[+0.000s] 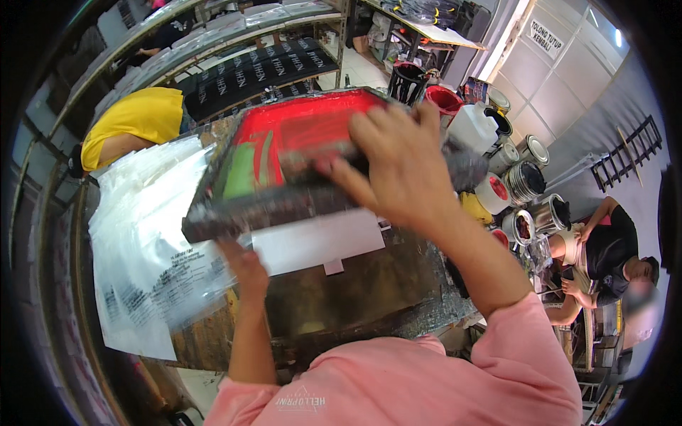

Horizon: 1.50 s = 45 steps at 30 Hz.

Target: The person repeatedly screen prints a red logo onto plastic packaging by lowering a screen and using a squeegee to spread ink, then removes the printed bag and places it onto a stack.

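A screen-printing frame (249, 211) with dark edges is tilted up over the worktable, its mesh smeared with red ink (263, 122) and showing a green patch (239, 169). Over the frame, my right hand (401, 160) is closed round a blurred, ink-stained squeegee (312, 154), with the thumb toward me. Beneath the frame's near edge lies a white sheet (320, 245). My left hand (245, 264) is at this sheet's left end, close under the frame; its fingertips are blurred and partly hidden. To its left spreads a pile of clear printed plastic bags (145, 227).
Ink tubs and cans (526, 181) crowd the right side, beside a white jug (472, 128). A rack (234, 32) with dark printed cloth (259, 74) stands at the back. One person in yellow (142, 121) bends at left; another in black (604, 248) sits at right.
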Motion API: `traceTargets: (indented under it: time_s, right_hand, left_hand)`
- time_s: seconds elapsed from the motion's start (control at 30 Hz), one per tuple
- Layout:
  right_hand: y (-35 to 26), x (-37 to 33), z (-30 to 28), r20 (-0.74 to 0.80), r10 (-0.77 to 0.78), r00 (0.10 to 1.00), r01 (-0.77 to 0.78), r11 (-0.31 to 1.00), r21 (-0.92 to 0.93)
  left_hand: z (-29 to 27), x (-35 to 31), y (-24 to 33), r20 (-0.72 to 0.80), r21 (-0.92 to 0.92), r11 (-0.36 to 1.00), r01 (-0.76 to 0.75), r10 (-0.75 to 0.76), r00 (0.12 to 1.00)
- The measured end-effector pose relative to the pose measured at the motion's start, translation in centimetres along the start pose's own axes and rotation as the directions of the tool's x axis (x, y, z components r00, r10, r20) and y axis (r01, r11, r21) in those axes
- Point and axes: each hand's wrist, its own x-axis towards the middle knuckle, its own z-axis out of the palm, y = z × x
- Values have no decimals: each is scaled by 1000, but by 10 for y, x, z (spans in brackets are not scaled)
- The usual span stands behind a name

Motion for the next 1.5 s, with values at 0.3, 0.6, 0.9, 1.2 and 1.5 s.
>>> traceTargets:
  time_s: [0.3,0.6,0.9,1.2,1.5]
  right_hand:
    - [29,74,-12,-84,-10,996,11,1000,16]
    - [42,135,-25,119,56,991,-81,972,219]
    - [65,105,4,75,67,995,-80,976,202]
    - [47,94,-6,103,91,990,-105,986,132]
    - [-10,110,-57,166,169,971,-187,978,96]
  left_hand:
    - [3,-21,27,460,417,900,-125,-91,883]
    - [16,212,-150,-81,507,852,131,-104,991]
    - [-62,117,-140,-259,-50,826,562,-554,791]
    - [-255,-40,-207,-712,620,327,714,-149,687]
    - [-7,28,-54,404,432,863,-263,76,912]
